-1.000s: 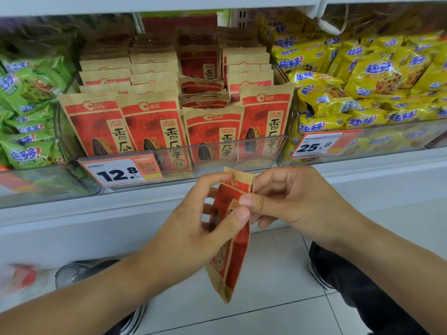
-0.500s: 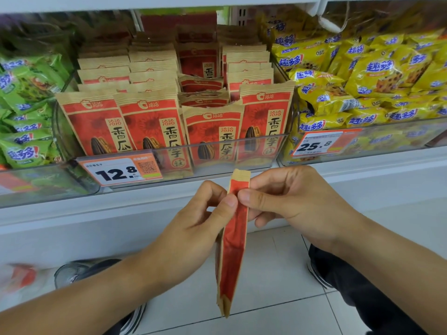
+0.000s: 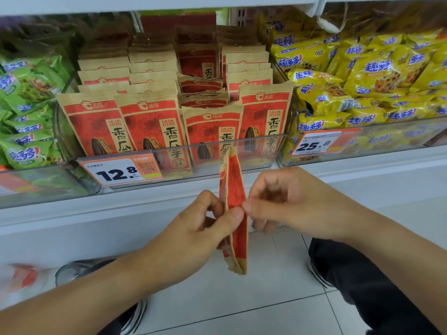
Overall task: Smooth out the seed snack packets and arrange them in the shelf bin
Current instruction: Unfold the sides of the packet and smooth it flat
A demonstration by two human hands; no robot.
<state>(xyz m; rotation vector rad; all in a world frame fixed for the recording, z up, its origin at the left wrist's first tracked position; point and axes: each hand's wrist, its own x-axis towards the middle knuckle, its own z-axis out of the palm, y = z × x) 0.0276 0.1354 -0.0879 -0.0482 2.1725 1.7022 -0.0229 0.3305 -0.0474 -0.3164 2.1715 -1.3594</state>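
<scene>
Shelf bin (image 3: 254,151); hands (image 3: 238,211) pinching packet (image 3: 235,228)

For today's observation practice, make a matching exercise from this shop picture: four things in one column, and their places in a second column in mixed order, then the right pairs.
Things
1. held seed packet
2. yellow snack bags
3. green snack bags
4. 12.8 price tag

Places
A. left of the seed bin
B. on the seed bin's clear front
C. right of the seed bin
D. pinched between left hand and right hand, below the shelf

Pairs: 1-D, 2-C, 3-A, 4-B
</scene>
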